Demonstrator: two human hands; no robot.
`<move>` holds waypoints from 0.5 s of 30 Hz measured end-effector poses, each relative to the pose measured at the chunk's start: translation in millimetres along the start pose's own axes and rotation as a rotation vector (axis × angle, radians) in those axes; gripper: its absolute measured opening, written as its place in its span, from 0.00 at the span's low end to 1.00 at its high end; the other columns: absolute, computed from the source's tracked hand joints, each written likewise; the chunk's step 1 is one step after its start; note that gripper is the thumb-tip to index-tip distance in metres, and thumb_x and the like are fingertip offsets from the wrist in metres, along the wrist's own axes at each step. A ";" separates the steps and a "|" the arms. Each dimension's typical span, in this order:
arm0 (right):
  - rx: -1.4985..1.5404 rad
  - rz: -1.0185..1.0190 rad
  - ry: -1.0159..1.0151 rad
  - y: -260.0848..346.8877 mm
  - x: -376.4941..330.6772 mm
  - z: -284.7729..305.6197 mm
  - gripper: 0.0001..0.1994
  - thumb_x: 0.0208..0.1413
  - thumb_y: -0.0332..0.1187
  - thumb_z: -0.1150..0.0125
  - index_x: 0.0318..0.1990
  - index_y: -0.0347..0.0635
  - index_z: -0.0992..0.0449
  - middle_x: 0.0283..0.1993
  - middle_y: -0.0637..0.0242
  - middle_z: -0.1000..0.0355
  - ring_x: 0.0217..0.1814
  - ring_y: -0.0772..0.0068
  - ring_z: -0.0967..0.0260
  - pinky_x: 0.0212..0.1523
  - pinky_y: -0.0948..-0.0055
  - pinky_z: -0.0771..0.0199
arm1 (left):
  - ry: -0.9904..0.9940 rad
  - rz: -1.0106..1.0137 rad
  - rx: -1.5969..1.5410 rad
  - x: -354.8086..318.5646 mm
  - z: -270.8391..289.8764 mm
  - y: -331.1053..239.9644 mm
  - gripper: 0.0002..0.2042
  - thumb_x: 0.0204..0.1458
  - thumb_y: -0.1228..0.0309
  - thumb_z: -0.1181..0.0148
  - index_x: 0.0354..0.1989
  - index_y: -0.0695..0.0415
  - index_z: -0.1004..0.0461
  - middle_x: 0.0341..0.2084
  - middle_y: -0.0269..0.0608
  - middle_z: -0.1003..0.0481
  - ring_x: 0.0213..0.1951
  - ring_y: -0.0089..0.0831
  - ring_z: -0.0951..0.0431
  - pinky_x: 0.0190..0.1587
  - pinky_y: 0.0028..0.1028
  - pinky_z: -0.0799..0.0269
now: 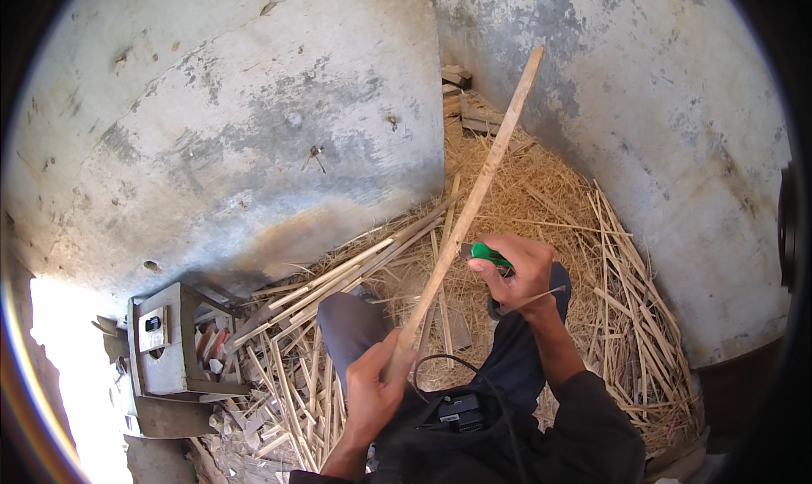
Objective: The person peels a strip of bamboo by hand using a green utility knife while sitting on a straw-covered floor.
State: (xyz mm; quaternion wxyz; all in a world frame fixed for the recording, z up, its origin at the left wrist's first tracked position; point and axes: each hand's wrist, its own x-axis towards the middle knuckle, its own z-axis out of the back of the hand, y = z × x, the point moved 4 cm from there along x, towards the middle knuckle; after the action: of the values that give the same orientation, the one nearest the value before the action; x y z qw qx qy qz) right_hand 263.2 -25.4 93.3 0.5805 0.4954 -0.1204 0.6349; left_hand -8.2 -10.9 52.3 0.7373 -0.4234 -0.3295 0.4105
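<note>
Left hand (376, 382): grip closed around the stick's lower end.
Right hand (520, 272): grip closed on a green-handled knife (489, 254), against the stick.
Stick (474, 196): slants up toward the wall, above the knees.
Floor: straw (550, 188), split strips (288, 399).

The lower end of the long wooden strip (470, 198) is hidden inside the left hand (376, 387). The right hand (518, 272) covers most of the green-handled tool (491, 255), so its blade cannot be seen clearly. The small things inside the grey box (169, 349) at the left are too small to tell.
</note>
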 end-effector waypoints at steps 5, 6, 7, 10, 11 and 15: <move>0.069 0.008 0.035 -8.1 -0.8 -2.4 0.15 0.59 0.42 0.23 0.40 0.38 0.15 0.30 0.63 0.18 0.28 0.67 0.19 0.30 0.72 0.22 | 0.011 0.025 -0.029 0.5 -0.3 -2.4 0.16 0.64 0.73 0.34 0.57 0.68 0.20 0.39 0.50 0.15 0.41 0.30 0.16 0.47 0.29 0.24; 0.070 0.009 0.035 -10.5 -2.7 -4.4 0.15 0.59 0.42 0.23 0.40 0.38 0.15 0.30 0.63 0.18 0.28 0.67 0.19 0.30 0.72 0.22 | 0.023 0.031 -0.046 0.3 -0.8 -2.5 0.16 0.64 0.73 0.34 0.57 0.68 0.20 0.40 0.49 0.15 0.42 0.29 0.16 0.48 0.28 0.23; 0.230 -0.074 0.067 -16.4 -5.2 -8.5 0.16 0.59 0.42 0.23 0.41 0.37 0.16 0.31 0.61 0.18 0.29 0.68 0.18 0.31 0.72 0.22 | 0.023 0.031 -0.046 0.4 -1.6 -0.3 0.16 0.64 0.73 0.34 0.57 0.68 0.20 0.40 0.49 0.15 0.42 0.29 0.16 0.48 0.28 0.23; 0.428 -0.222 0.167 -29.7 -14.1 -16.4 0.18 0.60 0.42 0.23 0.42 0.34 0.17 0.32 0.58 0.19 0.32 0.68 0.18 0.34 0.71 0.22 | 0.025 0.034 -0.079 1.6 -3.5 6.7 0.16 0.64 0.74 0.34 0.57 0.68 0.21 0.42 0.45 0.15 0.44 0.26 0.17 0.50 0.27 0.24; 0.469 -0.283 0.240 -32.2 -16.1 -20.3 0.18 0.60 0.43 0.24 0.42 0.33 0.17 0.33 0.57 0.19 0.33 0.68 0.18 0.35 0.71 0.21 | 0.025 0.036 -0.085 2.5 -3.3 7.4 0.15 0.64 0.75 0.34 0.57 0.68 0.21 0.42 0.44 0.15 0.45 0.25 0.17 0.50 0.26 0.24; 0.327 -0.175 0.079 -17.7 -13.7 -18.1 0.18 0.59 0.43 0.23 0.42 0.35 0.17 0.32 0.58 0.19 0.31 0.66 0.19 0.34 0.70 0.21 | 0.019 0.063 -0.118 2.8 -4.2 9.3 0.16 0.63 0.76 0.32 0.57 0.68 0.21 0.42 0.42 0.15 0.46 0.23 0.18 0.50 0.25 0.24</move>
State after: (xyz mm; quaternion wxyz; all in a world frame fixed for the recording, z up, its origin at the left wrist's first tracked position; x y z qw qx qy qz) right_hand 267.3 -15.5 66.6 0.5497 0.5662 0.0509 0.6121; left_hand -6.5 -7.1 42.6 0.7011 -0.4799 -0.3327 0.4093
